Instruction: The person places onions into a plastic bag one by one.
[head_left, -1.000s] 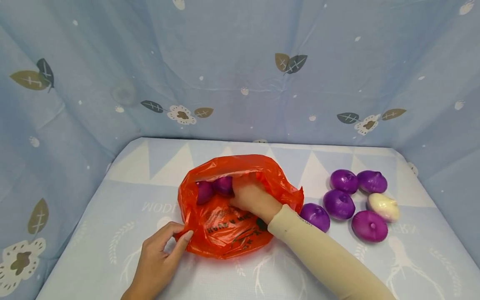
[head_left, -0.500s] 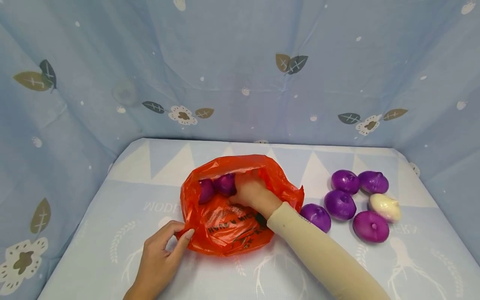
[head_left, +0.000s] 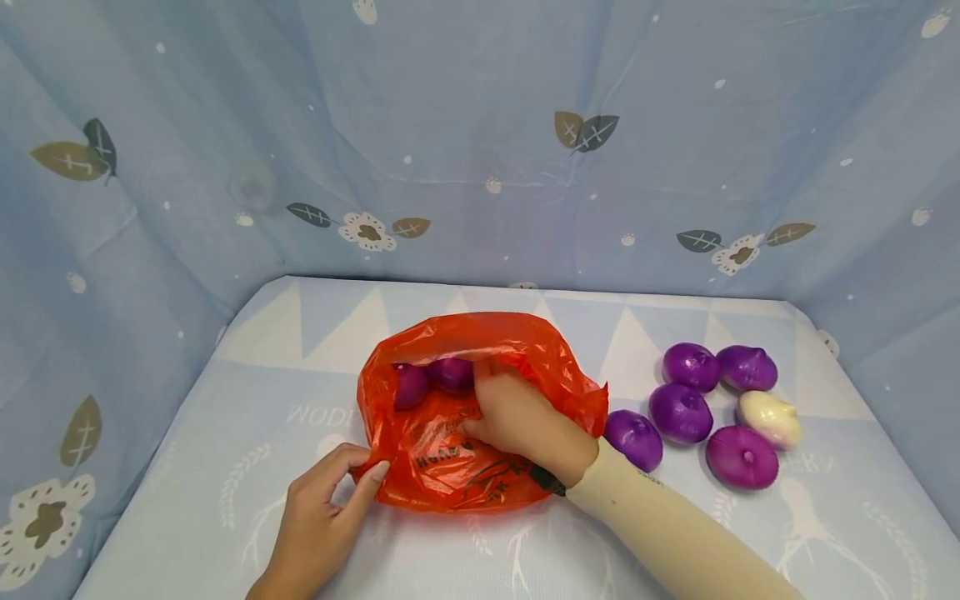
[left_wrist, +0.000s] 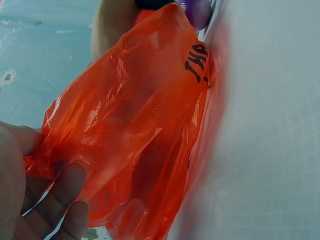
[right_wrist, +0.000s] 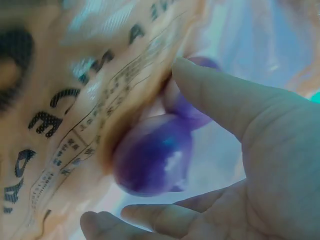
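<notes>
A red plastic bag (head_left: 442,492) with dark print lies with its mouth spread on the table. My left hand (head_left: 318,512) pinches the near-left edge of that bag between thumb and fingers. Inside the mouth is my right hand (head_left: 517,417). The right wrist view shows this hand (right_wrist: 260,165) with its thumb apart from straight, spread fingers, and a purple onion (right_wrist: 152,155) lying just beyond the gap. Behind it, partly covered by the thumb, is another onion (right_wrist: 192,107). In the head view, two purple onions (head_left: 410,385) show at the bag's left inside.
Right of the bag lie several purple onions (head_left: 680,412) and one white onion (head_left: 768,418). The nearest purple one (head_left: 633,440) sits next to the right sleeve (head_left: 675,521). A patterned blue curtain (head_left: 450,142) stands behind the table (head_left: 262,321).
My right hand and forearm have shifted a little toward the near right, still within the bag's mouth. The left hand keeps its pinch on the edge.
</notes>
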